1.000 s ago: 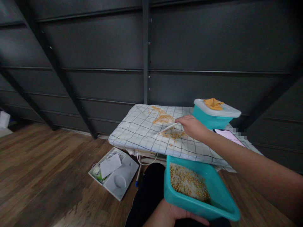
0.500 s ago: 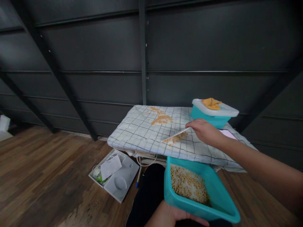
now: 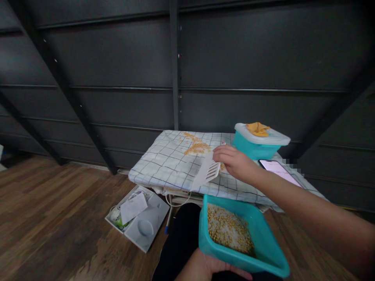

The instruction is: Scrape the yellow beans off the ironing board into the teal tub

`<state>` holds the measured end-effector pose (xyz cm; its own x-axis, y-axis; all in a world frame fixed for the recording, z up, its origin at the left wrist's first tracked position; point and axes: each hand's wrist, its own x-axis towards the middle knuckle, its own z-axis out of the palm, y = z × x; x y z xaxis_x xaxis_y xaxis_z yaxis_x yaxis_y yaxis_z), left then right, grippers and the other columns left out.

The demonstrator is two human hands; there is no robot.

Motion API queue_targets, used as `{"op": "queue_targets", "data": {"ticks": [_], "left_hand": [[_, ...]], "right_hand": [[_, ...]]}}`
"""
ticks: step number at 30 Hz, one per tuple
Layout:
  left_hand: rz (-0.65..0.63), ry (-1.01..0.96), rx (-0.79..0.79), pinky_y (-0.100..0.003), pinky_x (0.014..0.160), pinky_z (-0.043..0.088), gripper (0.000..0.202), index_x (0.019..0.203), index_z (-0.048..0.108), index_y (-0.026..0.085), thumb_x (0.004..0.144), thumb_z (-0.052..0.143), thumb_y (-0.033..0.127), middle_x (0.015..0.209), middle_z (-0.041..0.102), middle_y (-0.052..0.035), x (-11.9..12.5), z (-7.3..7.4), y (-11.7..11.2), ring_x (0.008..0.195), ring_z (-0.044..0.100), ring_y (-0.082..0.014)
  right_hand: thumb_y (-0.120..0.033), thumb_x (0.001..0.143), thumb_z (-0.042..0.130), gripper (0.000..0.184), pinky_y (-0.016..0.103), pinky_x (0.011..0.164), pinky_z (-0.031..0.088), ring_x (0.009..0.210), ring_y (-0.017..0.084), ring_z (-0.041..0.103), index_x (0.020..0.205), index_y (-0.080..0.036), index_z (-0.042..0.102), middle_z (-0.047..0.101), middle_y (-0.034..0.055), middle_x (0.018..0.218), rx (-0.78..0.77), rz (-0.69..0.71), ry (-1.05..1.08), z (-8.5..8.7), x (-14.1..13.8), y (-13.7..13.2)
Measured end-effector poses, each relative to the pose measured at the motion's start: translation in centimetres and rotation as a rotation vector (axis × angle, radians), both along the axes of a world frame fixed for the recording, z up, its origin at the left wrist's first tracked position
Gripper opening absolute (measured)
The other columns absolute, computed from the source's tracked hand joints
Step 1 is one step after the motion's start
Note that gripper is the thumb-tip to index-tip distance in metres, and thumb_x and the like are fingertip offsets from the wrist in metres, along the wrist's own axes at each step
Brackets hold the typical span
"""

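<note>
My right hand [image 3: 233,160] grips a white slotted scraper [image 3: 206,172], tilted down over the front edge of a small table with a checked cloth [image 3: 164,164]. A heap of yellow beans [image 3: 197,147] lies on the cloth behind it. Below the table edge my left hand [image 3: 209,267] holds a teal tub [image 3: 263,253] from underneath, and the tub holds several yellow beans [image 3: 228,230].
A second teal tub with a white lid and an orange cloth on it [image 3: 259,140] stands at the table's back right. A lit phone [image 3: 277,169] lies beside it. An open white box of items [image 3: 137,220] sits on the wooden floor. Dark metal wall behind.
My right hand dragged the scraper and some beans toward the table's front edge, then tipped the scraper down over the tub. The tub stayed in my left hand.
</note>
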<state>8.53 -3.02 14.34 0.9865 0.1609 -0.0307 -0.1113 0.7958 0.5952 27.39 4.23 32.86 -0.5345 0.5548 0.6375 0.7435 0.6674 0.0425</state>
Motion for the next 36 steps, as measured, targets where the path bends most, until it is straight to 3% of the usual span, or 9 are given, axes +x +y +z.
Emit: {"op": "queue_targets", "data": {"ticks": [2,5,11,16,21,25,31,36], "left_hand": [[-0.043,-0.003,0.049,-0.082,0.106,0.015,0.091,0.135,0.065,0.014,0.059,0.084,0.059,0.151,0.051,-0.0229,0.5,0.0,0.2,0.148,0.022,-0.056],[-0.111,-0.013,0.131,-0.085,0.103,0.018,0.091,0.138,0.063,0.016,0.061,0.083,0.059,0.155,0.046,-0.0223,0.7,0.5,0.4,0.146,0.026,-0.0578],[-0.06,-0.023,0.332,-0.079,0.11,0.017,0.084,0.133,0.065,0.015,0.065,0.079,0.064,0.155,0.047,-0.0206,-0.1,2.0,0.1,0.147,0.027,-0.0529],[-0.107,-0.005,0.342,-0.086,0.099,0.026,0.088,0.139,0.06,0.018,0.066,0.077,0.063,0.152,0.05,-0.0197,0.8,2.0,0.0,0.143,0.033,-0.056],[-0.09,-0.053,0.389,-0.084,0.101,0.02,0.089,0.139,0.061,0.014,0.067,0.075,0.065,0.154,0.048,-0.021,-0.1,1.1,-0.1,0.146,0.028,-0.0558],[-0.106,-0.081,0.357,-0.085,0.099,0.025,0.096,0.142,0.059,0.015,0.065,0.075,0.07,0.158,0.043,-0.0217,-0.4,1.2,-0.2,0.144,0.03,-0.0588],[-0.062,-0.063,0.501,-0.082,0.105,0.018,0.1,0.137,0.063,0.011,0.056,0.084,0.065,0.154,0.046,-0.0237,-1.2,1.9,-0.8,0.143,0.03,-0.058],[0.023,-0.133,0.449,-0.075,0.112,0.02,0.099,0.139,0.062,0.014,0.053,0.088,0.056,0.157,0.043,-0.0207,-2.7,1.8,-1.3,0.147,0.028,-0.0537]], "right_hand": [[0.005,0.076,0.04,0.042,0.045,0.095,0.05,0.102,0.023,0.063,0.095,-0.024,0.064,0.07,0.0061,0.096,-0.043,0.054,0.053,0.3,-0.5,1.0],[0.004,0.069,0.04,0.041,0.042,0.09,0.05,0.101,0.024,0.062,0.091,-0.023,0.061,0.069,0.0059,0.095,-0.107,0.058,0.108,0.7,-0.9,2.4],[0.004,0.069,0.042,0.032,0.037,0.081,0.046,0.087,0.021,0.057,0.079,-0.023,0.055,0.064,0.0038,0.084,-0.286,0.054,0.0,1.0,-1.5,3.9],[0.003,0.074,0.044,0.028,0.034,0.078,0.044,0.083,0.02,0.056,0.077,-0.023,0.055,0.063,0.0032,0.081,-0.309,0.04,-0.054,1.6,-0.6,3.0],[-0.005,0.083,0.049,0.021,0.034,0.075,0.045,0.079,0.019,0.057,0.074,-0.023,0.057,0.063,0.0029,0.077,-0.343,0.02,-0.083,2.2,0.9,1.2],[-0.007,0.081,0.053,0.019,0.033,0.07,0.047,0.078,0.019,0.059,0.073,-0.022,0.059,0.064,0.0039,0.078,-0.37,-0.023,-0.099,2.3,2.1,0.4],[-0.002,0.08,0.044,0.03,0.037,0.082,0.053,0.091,0.02,0.066,0.077,-0.024,0.063,0.071,0.0039,0.087,-0.304,-0.094,-0.076,2.5,2.9,0.3],[-0.012,0.092,0.044,0.034,0.047,0.099,0.053,0.103,0.023,0.071,0.1,-0.027,0.074,0.078,0.0033,0.103,-0.157,-0.275,0.013,3.2,4.5,0.2]]}}
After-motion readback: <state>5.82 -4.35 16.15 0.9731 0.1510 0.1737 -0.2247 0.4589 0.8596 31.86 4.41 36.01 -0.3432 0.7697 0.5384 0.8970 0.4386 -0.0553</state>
